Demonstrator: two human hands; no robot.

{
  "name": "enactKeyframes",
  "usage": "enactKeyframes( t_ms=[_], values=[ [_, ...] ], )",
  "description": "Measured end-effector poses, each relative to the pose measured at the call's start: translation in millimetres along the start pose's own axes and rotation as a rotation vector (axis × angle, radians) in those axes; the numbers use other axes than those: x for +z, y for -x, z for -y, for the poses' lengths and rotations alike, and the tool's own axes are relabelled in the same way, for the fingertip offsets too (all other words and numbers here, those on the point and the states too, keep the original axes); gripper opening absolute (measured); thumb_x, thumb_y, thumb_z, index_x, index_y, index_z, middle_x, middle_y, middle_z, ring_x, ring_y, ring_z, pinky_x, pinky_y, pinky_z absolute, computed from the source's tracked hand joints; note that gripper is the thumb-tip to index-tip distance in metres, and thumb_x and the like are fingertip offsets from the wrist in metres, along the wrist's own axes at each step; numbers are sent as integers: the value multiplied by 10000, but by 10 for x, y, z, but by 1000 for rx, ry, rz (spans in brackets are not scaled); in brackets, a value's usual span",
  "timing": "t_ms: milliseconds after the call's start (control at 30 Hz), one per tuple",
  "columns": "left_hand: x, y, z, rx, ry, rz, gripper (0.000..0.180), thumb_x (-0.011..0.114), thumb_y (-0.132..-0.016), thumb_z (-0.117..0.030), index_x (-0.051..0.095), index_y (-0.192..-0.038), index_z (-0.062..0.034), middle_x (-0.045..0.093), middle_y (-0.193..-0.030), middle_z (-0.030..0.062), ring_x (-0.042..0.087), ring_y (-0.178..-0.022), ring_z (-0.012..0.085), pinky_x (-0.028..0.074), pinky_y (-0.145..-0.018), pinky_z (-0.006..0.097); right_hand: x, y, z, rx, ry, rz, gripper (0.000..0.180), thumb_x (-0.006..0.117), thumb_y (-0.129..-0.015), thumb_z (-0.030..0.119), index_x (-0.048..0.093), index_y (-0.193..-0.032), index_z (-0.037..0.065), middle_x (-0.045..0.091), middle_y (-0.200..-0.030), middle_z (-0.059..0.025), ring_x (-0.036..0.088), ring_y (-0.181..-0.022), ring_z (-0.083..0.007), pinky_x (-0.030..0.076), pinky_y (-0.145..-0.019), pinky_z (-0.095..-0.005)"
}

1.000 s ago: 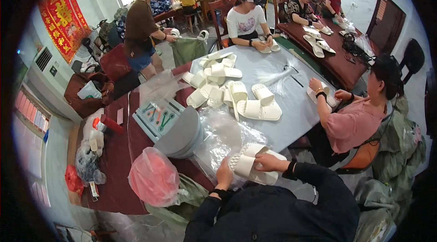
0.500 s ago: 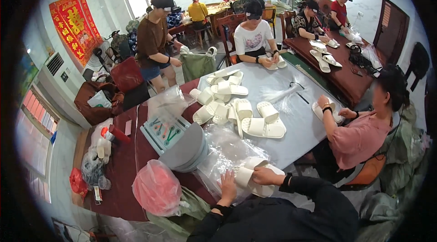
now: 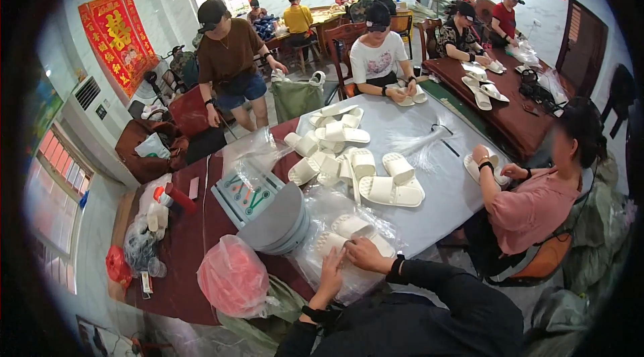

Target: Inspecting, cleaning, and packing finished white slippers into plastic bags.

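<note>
My left hand (image 3: 330, 274) and my right hand (image 3: 365, 256) are together on a pair of white slippers (image 3: 352, 233) that lies on clear plastic bags (image 3: 335, 213) at the near edge of the grey table (image 3: 443, 196). Both hands have their fingers closed on the near slipper. Black sleeves cover my forearms. Beyond my hands another white slipper pair (image 3: 391, 182) lies flat on the table, and a pile of white slippers (image 3: 329, 149) spreads behind it.
A stack of grey round lids (image 3: 278, 223) and a pink plastic bag (image 3: 231, 276) sit left of my hands. A person in pink (image 3: 537, 202) works at the right. Another person in white (image 3: 379, 62) sits across. A dark red table (image 3: 194, 229) adjoins on the left.
The view has tilted up and shifted. My hands stayed on the slipper pair, now closer together on its near side.
</note>
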State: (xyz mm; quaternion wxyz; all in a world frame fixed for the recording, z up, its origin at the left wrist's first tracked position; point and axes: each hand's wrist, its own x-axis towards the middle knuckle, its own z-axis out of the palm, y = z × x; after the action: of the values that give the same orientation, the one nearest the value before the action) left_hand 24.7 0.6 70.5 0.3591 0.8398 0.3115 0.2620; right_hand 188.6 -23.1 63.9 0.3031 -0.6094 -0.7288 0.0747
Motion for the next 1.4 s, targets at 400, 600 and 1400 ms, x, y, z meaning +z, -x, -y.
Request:
enactKeyframes(
  t_ms=[400,600,1400],
  values=[
    [-74,71,-252,58,-54,15,382,409,-794,-27,484,-1162,-96,438,-1206,193,391,-1104,372,238,-991,448,121,266,-27,131,-77,-8,193,551,-728,197,511,-815,29,491,-784,-191,484,-781,-364,394,-689,-429],
    [8,19,-520,248,-47,175,378,421,-795,-13,488,-1157,-98,469,-1174,171,409,-1101,347,270,-975,446,170,479,-269,44,-124,-110,236,558,-727,195,506,-885,27,466,-817,-216,475,-753,-374,376,-652,-448],
    [-870,23,-734,-378,836,-374,207,354,-921,-149,471,-987,8,566,-949,124,575,-733,152,513,-617,268,-1471,-176,1030,-235,-589,163,356,533,-776,31,470,-1120,-35,516,-1089,-207,513,-976,-324,406,-837,-363]
  ],
)
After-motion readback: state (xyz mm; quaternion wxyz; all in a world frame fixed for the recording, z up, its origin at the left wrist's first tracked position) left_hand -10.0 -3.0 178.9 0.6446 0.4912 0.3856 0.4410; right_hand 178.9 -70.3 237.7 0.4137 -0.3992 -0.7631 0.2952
